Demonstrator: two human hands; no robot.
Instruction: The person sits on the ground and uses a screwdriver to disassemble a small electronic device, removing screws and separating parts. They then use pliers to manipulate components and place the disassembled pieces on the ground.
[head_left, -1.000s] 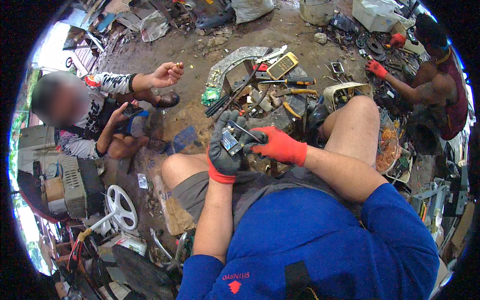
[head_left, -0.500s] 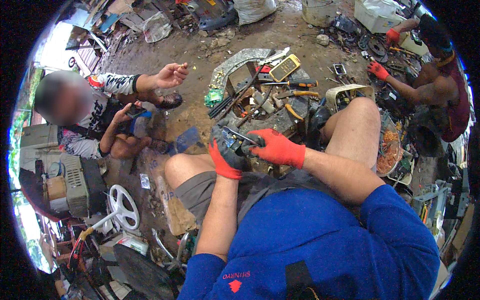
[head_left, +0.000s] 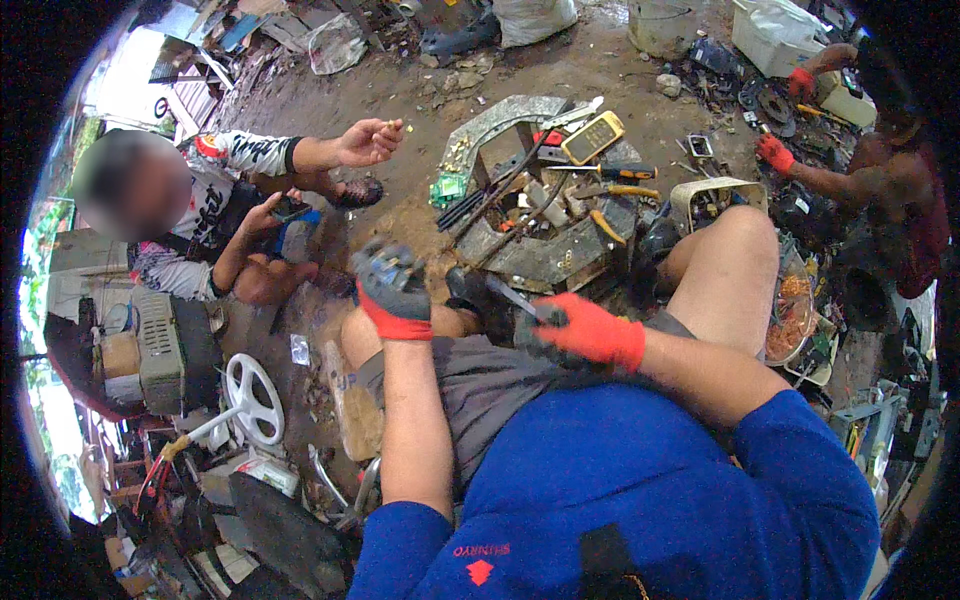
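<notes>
My left hand (head_left: 395, 292), in a red and grey work glove, is raised over my left knee. Its fingers are curled round a small dark electronic part, which they mostly hide. In front of my lap, my right hand (head_left: 585, 332), gloved alike, grips a knife-like tool with a flat metal blade (head_left: 513, 298) pointing up and left. The two hands are well apart. Beyond them stands an angular grey metal frame (head_left: 545, 262) bearing several tools, among them a screwdriver (head_left: 630, 190), orange-handled pliers (head_left: 606, 226) and a yellow-edged multimeter (head_left: 593, 137). A green circuit board (head_left: 447, 188) lies at its left.
At the left a person (head_left: 225, 215) squats, holding a phone-like device (head_left: 290, 209). Another person (head_left: 880, 190) with red gloves works at the far right. A plastic tub (head_left: 718, 194) stands beyond my right knee. A white wheel (head_left: 254, 398) and scrap lie at the left.
My hands have parted: the left moved left with the small part, the right moved slightly right and nearer with the blade. The view has shifted a little.
</notes>
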